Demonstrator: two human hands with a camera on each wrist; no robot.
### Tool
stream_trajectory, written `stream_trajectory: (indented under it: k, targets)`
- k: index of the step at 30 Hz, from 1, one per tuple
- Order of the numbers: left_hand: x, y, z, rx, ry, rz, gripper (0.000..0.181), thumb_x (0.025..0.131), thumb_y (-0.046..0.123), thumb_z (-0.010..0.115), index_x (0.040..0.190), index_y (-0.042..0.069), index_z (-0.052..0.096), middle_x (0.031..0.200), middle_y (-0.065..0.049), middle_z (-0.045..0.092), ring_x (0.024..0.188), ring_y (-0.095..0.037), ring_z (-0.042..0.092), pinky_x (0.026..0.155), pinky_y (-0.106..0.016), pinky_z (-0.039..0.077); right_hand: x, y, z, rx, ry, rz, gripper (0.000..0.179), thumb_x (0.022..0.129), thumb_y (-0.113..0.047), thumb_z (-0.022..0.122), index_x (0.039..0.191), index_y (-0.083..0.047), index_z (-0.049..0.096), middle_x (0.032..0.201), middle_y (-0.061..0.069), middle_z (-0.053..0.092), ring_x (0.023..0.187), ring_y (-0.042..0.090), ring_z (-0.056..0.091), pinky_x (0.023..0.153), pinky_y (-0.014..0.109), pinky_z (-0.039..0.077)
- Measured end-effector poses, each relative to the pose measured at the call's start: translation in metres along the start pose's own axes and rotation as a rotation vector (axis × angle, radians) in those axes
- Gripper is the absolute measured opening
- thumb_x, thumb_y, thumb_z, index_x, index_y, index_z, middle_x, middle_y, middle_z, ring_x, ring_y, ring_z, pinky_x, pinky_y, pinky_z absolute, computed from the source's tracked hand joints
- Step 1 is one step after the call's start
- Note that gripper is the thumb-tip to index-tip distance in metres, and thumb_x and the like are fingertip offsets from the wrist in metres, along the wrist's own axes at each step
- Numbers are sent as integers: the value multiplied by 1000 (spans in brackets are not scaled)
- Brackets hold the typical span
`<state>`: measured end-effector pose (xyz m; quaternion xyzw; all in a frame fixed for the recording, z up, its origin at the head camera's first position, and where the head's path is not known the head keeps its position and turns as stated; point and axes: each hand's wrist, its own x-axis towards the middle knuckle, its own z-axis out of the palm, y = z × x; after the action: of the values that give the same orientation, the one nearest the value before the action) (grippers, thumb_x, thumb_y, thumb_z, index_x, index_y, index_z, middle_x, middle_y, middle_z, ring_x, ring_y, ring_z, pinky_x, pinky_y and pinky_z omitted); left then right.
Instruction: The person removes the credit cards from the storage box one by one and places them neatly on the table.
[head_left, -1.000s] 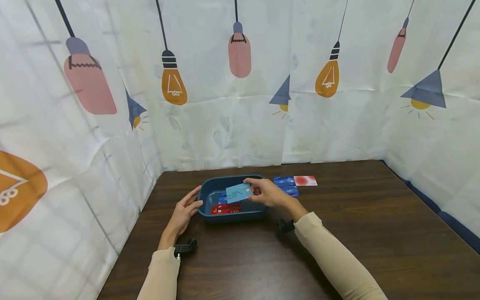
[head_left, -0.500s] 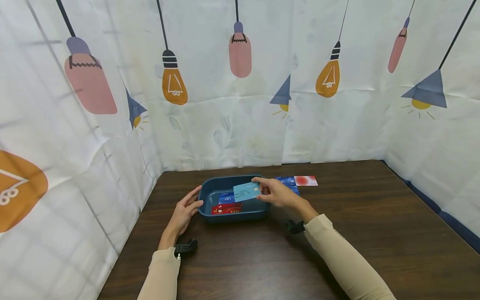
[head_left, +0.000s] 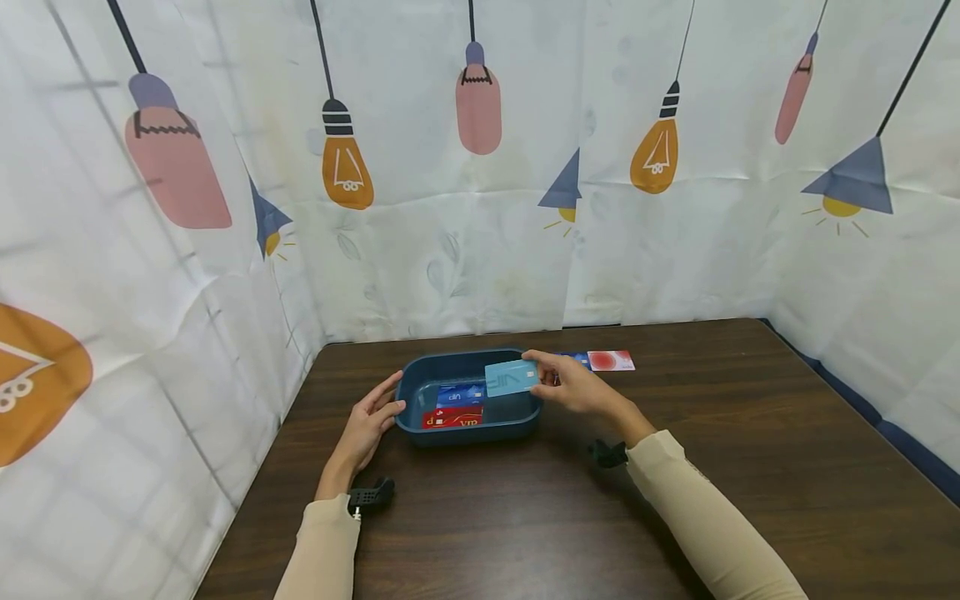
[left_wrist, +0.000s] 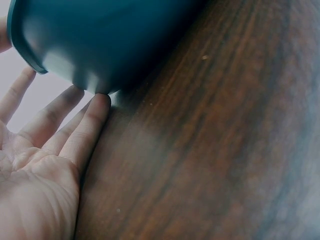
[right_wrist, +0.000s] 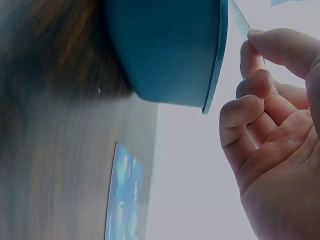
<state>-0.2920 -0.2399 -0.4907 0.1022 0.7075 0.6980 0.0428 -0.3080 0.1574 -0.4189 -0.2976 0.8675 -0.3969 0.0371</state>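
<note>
A light blue card [head_left: 512,377] is pinched between the thumb and forefinger of my right hand [head_left: 573,385], above the right half of a dark blue plastic bin [head_left: 468,433]. The other fingers of that hand curl loosely beside the card in the right wrist view. Inside the bin lie a blue card [head_left: 460,395] and, in front of it, a red card [head_left: 453,417] marked VIP. My left hand [head_left: 369,427] rests its fingertips against the bin's left end. Its fingers [left_wrist: 89,127] look nearly straight along the outer wall in the left wrist view.
On the table [head_left: 480,517], right behind my right hand, lie a red-and-white card [head_left: 611,361] and blue cards [right_wrist: 123,195] partly hidden by that hand. A white curtain [head_left: 450,250] printed with lamps stands behind the table and along both sides.
My right hand has moved right with the light blue card, from over the bin's middle to its right half, uncovering the blue card inside. The left hand stays at the bin.
</note>
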Motion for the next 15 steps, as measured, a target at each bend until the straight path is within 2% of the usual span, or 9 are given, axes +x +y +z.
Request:
stream_trajectory:
  k: [9, 15]
  targets:
    - [-1, -2, -1, 12, 0, -9, 62, 104, 20, 61, 161, 20, 36, 167, -11, 32, 147, -27, 38, 96, -17, 50, -9, 11, -6, -16, 22, 9, 58, 96, -16, 72, 149, -9, 50, 93, 3, 57, 85, 18, 54, 68, 26, 48]
    - [-1, -1, -1, 14, 2, -9, 63, 103, 20, 61, 160, 21, 36, 167, -11, 32, 147, -30, 37, 96, -17, 50, -14, 16, -12, 9, 26, 13, 59, 95, -15, 73, 149, -8, 50, 95, 4, 57, 87, 20, 54, 71, 26, 48]
